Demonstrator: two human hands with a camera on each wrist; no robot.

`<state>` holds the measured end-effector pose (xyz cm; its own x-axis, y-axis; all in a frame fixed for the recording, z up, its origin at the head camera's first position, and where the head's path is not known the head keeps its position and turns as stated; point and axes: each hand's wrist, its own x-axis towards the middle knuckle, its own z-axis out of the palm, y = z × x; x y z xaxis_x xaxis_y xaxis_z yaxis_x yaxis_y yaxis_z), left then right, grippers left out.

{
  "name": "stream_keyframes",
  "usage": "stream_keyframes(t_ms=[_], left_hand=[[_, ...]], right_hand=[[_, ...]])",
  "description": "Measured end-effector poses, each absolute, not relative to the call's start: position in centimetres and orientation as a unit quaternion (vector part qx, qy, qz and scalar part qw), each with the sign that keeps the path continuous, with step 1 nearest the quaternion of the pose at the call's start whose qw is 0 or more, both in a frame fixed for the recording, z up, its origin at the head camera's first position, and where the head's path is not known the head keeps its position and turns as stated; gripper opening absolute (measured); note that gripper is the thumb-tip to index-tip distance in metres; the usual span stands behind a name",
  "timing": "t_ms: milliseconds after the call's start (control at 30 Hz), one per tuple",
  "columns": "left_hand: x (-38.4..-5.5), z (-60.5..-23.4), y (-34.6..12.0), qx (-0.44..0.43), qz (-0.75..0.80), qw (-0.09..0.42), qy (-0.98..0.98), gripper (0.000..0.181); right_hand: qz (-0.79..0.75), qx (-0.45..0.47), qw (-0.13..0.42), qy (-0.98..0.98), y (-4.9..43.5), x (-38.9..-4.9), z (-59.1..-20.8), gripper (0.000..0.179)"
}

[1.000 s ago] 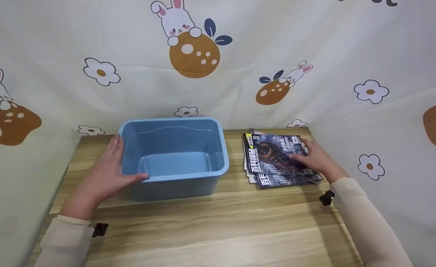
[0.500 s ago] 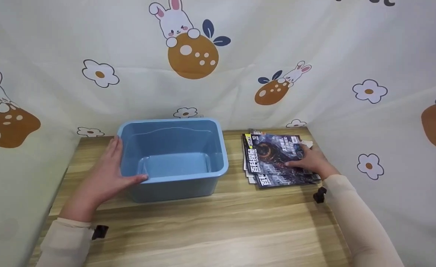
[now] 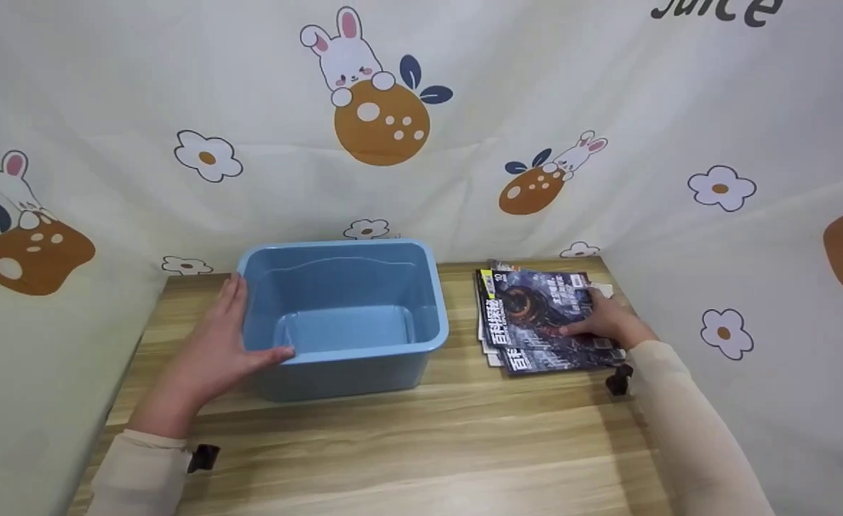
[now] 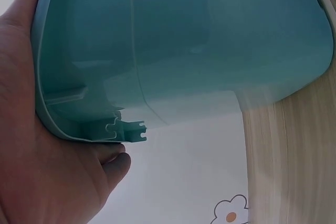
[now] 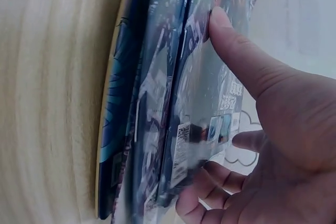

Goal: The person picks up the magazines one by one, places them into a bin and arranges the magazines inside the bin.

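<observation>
Cream fabric (image 3: pixel 249 86) printed with rabbits, oranges and flowers hangs behind and beside a wood-grain tabletop (image 3: pixel 407 444), with part of the word "juice" at upper right. On the tabletop, left of centre, stands a light blue plastic bin (image 3: pixel 350 378), upright, its open top showing the inner walls and floor. A magazine stack (image 3: pixel 547 361) lies just to its right, slightly fanned out.

Seen from the head, the left hand (image 3: pixel 217 351) spans the bin's near left corner, its grip spread: thumb on the front rim, fingers along the left side. Only the left wrist view reveals the rim's underside, with a small notched tab (image 4: pixel 131 130) beside the fingertips (image 4: pixel 116 171).

The right hand (image 3: pixel 611 319) reaches over the right edge of the stack. Its grip pinches the top magazine (image 3: pixel 536 308), which has a dark cover with a glowing ring and white Chinese lettering. The head view mostly hides the lower fingers; the right wrist view shows them curled at the edge, the thumb on the cover. How far they reach underneath is unclear. This view also shows the layered edges side-on, including a bright blue cover (image 5: pixel 118 98) lower down.

Both sleeves are cream.
</observation>
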<state>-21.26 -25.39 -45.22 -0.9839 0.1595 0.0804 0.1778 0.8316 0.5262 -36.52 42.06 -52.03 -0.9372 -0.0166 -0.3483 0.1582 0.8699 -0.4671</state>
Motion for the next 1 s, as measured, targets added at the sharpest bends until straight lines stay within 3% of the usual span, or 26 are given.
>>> stream_keyframes(t_ms=[267,1000], left_hand=[[-21.3,-45.3,-25.4,-0.084,-0.277,0.012,-0.957,0.146],[-21.2,-45.4,-25.3,-0.083,-0.272,0.024,-0.958,0.148]], right_hand=[[-0.305,0.025,0.151,0.94,43.5,-37.5,-53.4,0.145],[-0.411,-0.082,0.068,0.905,45.0,-36.6,-54.3,0.12]])
